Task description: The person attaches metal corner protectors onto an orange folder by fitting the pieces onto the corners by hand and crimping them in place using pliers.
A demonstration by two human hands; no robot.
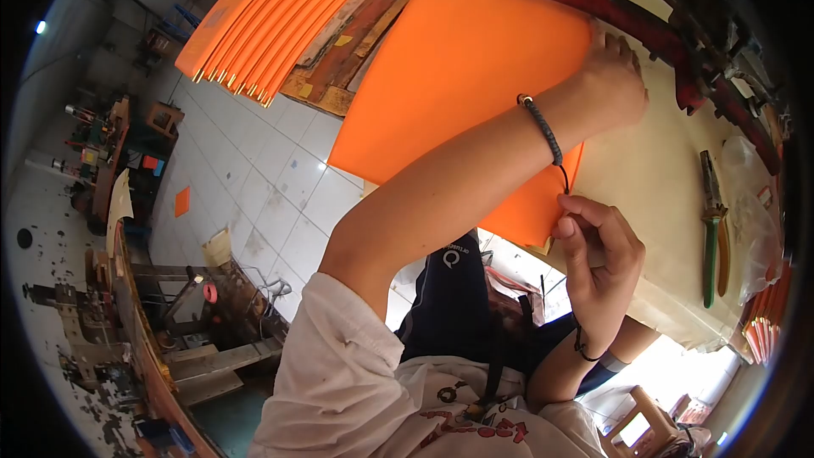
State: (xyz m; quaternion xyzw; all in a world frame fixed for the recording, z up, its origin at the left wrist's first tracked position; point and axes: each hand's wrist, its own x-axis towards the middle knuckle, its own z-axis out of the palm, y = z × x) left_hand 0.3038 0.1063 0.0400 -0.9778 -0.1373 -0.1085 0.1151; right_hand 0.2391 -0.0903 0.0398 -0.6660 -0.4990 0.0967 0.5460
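Observation:
My left arm reaches across to the upper right, and my left hand rests by the right edge of a large orange sheet. Its fingers are loosely bent and a little apart, with the tips partly hidden. Around my left wrist is a dark braided bracelet with a thin black cord hanging from it. My right hand is closed below it, thumb and index finger pinching near the end of that cord. A black band circles the right wrist. Under the sheet's right side lies a tan work surface.
A row of folded orange pieces lies on a wooden bench at the upper left. Across the top right runs a dark red metal bar of a machine. Green-handled pliers lie at the right beside clear plastic. A wooden stool stands lower right.

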